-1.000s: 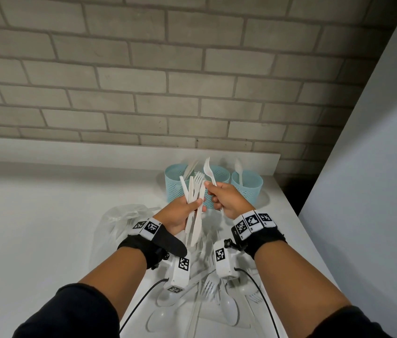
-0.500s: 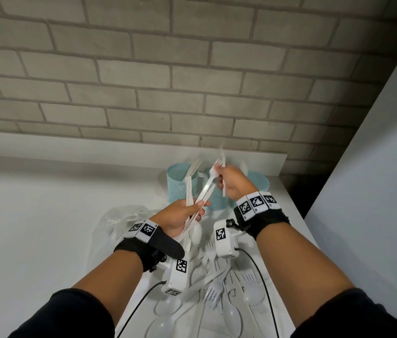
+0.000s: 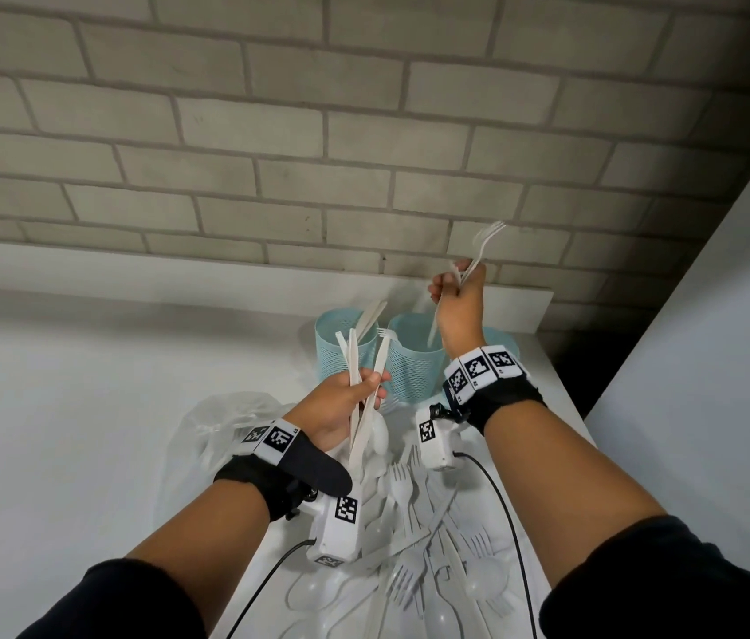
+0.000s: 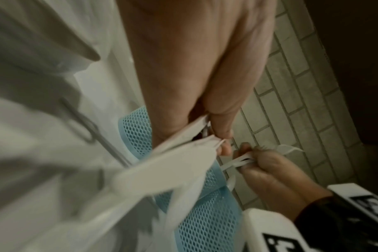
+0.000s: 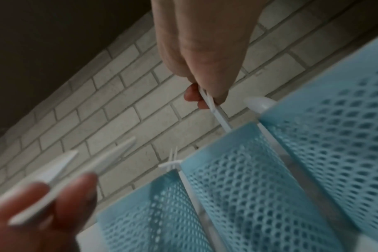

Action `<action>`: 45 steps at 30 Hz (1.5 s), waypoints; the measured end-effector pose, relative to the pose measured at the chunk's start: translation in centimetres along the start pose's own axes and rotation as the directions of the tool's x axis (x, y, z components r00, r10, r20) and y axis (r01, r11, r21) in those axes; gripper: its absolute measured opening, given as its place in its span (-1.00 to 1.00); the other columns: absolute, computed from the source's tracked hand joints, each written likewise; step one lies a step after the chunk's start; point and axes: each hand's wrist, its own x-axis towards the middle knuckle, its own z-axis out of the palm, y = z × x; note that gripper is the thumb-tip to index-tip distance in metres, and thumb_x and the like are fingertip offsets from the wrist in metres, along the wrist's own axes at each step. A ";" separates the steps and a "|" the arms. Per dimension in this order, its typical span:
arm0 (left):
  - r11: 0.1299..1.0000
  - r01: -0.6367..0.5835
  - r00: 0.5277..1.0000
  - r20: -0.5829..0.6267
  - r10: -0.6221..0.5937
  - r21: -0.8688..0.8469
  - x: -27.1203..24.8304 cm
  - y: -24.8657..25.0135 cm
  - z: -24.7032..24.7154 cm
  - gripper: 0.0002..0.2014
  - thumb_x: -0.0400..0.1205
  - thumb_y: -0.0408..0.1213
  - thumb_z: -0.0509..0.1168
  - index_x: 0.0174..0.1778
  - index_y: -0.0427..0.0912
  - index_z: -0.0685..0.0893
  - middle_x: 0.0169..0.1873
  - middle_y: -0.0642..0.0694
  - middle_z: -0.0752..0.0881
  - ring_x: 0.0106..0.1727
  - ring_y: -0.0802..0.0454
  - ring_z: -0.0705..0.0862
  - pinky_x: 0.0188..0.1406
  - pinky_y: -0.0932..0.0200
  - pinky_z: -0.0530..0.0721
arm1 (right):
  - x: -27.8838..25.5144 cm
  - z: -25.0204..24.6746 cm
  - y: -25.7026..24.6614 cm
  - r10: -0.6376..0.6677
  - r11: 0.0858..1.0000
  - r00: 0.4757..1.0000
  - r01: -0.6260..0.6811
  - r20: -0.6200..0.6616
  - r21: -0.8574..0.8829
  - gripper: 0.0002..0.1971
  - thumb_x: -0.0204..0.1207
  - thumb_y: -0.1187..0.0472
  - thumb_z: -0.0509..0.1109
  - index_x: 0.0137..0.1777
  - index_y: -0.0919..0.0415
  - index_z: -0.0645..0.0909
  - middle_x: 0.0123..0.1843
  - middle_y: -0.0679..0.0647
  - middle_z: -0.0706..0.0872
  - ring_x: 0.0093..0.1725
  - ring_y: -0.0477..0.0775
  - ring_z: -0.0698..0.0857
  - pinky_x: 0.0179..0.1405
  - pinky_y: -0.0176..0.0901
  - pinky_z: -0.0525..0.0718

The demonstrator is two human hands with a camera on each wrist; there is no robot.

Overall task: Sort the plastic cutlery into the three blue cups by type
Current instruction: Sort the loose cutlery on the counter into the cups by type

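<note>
Lifting clear of the left hand's bundle, the right hand (image 3: 458,299) now sits high above the middle cup (image 3: 410,362), its fingers pinched round the handle of a white fork (image 3: 483,249) whose tines point up toward the brick wall (image 3: 271,131); a second ago this hand was down beside the left hand, pulling at pieces in the bundle, so the fork has been drawn out and carried over the cups. The fork's handle end hangs just above or inside the middle cup's mouth, which suggests the drop into that cup comes next. Lower and nearer, the left hand (image 3: 345,410) stays curled round a bundle of cutlery (image 3: 361,389), knives and at least one fork standing up from the fist, still to be handed off. Three blue mesh cups stand in a row at the back of the counter (image 3: 87,431): the left cup (image 3: 340,343) holds knives, the middle one a fork, and the right cup (image 3: 499,339), mostly hidden behind the wrist, shows a spoon in the right wrist view. Loose forks and spoons (image 3: 414,546) lie heaped on the counter below the forearms, beside a crumpled clear plastic bag (image 3: 216,431). A pale wall panel (image 3: 709,362) closes the right side.
</note>
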 end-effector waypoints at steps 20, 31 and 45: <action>0.983 -0.065 0.998 -0.007 0.065 -0.169 -1.0 1.0 0.7 -0.85 0.69 -0.43 0.17 0.09 -0.37 0.61 -0.10 -0.23 0.72 -0.27 0.09 0.81 -0.21 0.33 0.76 | -3.7 -1.7 -3.6 0.046 0.997 0.920 -0.020 0.389 -0.070 -0.88 0.53 0.30 0.40 0.04 0.26 0.65 -0.22 0.03 0.67 -0.24 -0.03 0.64 -0.28 -0.33 0.61; 0.984 -0.058 0.998 0.021 0.062 -0.166 -2.1 1.1 0.5 -0.71 0.68 -0.41 0.19 0.29 -0.45 0.53 -0.05 -0.25 0.74 -0.09 -0.03 0.78 -0.05 0.17 0.75 | -6.5 -2.6 -4.1 0.313 0.928 0.664 -0.062 0.680 -0.366 -0.89 0.56 0.11 0.39 -0.19 0.03 0.68 -0.29 -0.07 0.65 -0.25 -0.10 0.52 -0.26 -0.29 0.47; 0.983 0.041 0.997 0.068 -0.030 -0.177 -2.6 1.4 -0.2 -0.67 0.77 -0.18 -0.02 0.19 -0.32 0.55 0.00 -0.25 0.76 -0.05 -0.05 0.81 -0.03 0.10 0.70 | -6.8 -3.9 -3.6 0.386 0.922 0.681 -0.256 0.622 -0.291 -0.90 0.59 0.17 0.34 -0.11 0.17 0.54 -0.25 0.04 0.72 -0.34 -0.09 0.60 -0.46 -0.38 0.58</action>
